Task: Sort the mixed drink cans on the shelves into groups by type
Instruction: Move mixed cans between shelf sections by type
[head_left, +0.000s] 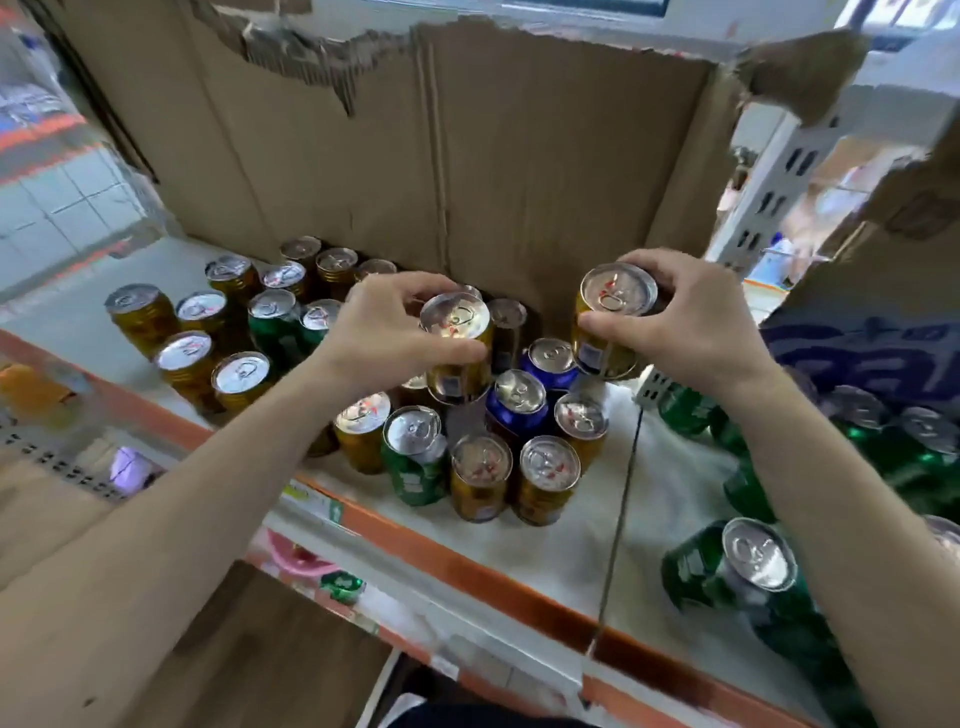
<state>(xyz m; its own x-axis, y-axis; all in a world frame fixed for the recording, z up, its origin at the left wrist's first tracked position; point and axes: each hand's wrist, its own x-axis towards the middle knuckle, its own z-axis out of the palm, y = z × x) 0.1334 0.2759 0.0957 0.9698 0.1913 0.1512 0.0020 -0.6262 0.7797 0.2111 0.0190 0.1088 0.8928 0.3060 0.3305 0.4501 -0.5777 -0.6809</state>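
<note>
Gold cans (457, 348) in both hands, above shelf (467, 566)

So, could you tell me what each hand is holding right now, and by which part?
Each hand holds one gold can by its upper rim: the left hand grips a gold can, the right hand another gold can, both lifted above the shelf.

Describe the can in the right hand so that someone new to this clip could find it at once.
Start at the torn cardboard sheet behind the shelf. Near its lower right corner, the right hand grips a gold can by its top. Unlike the gold, green and blue cans below, it is lifted above the shelf and tilted; the left hand holds the only other raised one.
</note>
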